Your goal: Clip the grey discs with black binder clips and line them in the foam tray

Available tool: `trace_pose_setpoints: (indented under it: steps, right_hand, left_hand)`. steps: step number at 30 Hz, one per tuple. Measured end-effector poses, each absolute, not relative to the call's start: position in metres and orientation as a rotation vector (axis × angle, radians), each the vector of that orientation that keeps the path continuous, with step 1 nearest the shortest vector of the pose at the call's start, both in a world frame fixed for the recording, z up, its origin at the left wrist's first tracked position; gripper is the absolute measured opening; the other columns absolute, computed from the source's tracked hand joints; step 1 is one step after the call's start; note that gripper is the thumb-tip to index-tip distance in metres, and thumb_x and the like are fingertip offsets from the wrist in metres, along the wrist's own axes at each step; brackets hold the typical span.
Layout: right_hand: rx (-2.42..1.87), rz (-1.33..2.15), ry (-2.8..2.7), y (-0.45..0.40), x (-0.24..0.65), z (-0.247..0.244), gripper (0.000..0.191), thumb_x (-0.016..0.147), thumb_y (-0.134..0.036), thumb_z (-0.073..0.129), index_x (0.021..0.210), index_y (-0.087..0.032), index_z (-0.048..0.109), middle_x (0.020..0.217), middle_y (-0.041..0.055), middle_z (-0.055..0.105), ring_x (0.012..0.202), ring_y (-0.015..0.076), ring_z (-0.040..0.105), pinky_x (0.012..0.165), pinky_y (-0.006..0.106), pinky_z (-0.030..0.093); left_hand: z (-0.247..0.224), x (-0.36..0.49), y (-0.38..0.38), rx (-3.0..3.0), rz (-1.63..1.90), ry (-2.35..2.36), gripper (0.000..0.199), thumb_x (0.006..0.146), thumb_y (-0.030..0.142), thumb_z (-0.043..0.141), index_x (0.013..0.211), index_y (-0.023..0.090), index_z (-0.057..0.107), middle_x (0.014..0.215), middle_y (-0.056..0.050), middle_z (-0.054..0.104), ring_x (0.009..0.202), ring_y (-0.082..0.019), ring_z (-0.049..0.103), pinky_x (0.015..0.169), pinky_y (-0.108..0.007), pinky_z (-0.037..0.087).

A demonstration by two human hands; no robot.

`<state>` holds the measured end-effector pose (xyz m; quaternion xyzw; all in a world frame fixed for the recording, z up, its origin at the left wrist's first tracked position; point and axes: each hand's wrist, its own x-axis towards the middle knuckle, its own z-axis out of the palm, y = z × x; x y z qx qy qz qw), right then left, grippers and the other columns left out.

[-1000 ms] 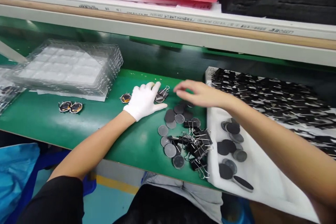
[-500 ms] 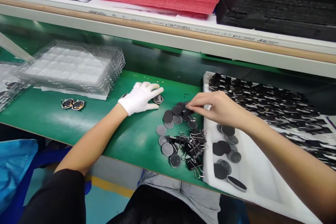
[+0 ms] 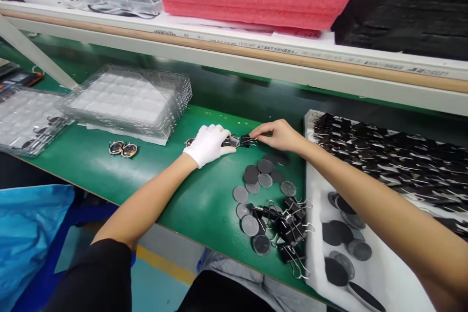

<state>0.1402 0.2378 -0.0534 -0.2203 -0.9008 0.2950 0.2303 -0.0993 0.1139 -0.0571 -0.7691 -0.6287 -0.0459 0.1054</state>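
My left hand (image 3: 210, 146), in a white glove, rests over a small metal-rimmed piece (image 3: 231, 141) on the green table, its fingers partly closed around it. Just right of it, my right hand (image 3: 272, 135), bare, pinches the handle of a black binder clip (image 3: 248, 140) beside that piece. Several round dark discs (image 3: 265, 166) lie on the table below my right hand. A pile of black binder clips (image 3: 290, 224) is nearer the front edge.
A white foam tray (image 3: 310, 175) with rows of clips and loose discs is at the right. Stacked clear trays (image 3: 127, 100) and a tortoiseshell pair (image 3: 123, 148) lie left. A shelf (image 3: 219, 56) with pink foam (image 3: 248, 7) crosses behind.
My right hand has moved from the discs toward my left hand, and a black binder clip now shows at its fingertips. The camera view has shifted, so the scene sits differently.
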Motion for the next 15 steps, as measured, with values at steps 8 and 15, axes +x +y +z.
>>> trace_pose_setpoints:
  steps: [8,15]
  right_hand:
    - [-0.764,0.931,-2.413,0.243,0.121,-0.042,0.033,0.074,-0.019,0.055,0.099,-0.021,0.078,0.109,0.0063,0.079,0.104,0.0267,0.072,0.097,0.043,0.056]
    - [-1.544,0.573,-2.104,0.222,0.058,-0.045,0.056,0.105,-0.051,0.023,0.141,-0.023,0.055,0.149,0.019,0.053,0.143,0.0392,0.041,0.114,0.068,0.03]
  left_hand:
    - [-0.055,-0.102,0.115,-2.333,-0.137,-1.872,0.052,0.094,0.062,0.061,0.128,0.023,0.066,0.116,-0.009,0.068,0.106,-0.03,0.061,0.084,-0.04,0.039]
    - [-0.056,-0.101,0.115,-2.319,-0.131,-1.848,0.052,0.094,0.063,0.06,0.125,0.022,0.066,0.114,-0.01,0.067,0.103,-0.03,0.061,0.082,-0.039,0.037]
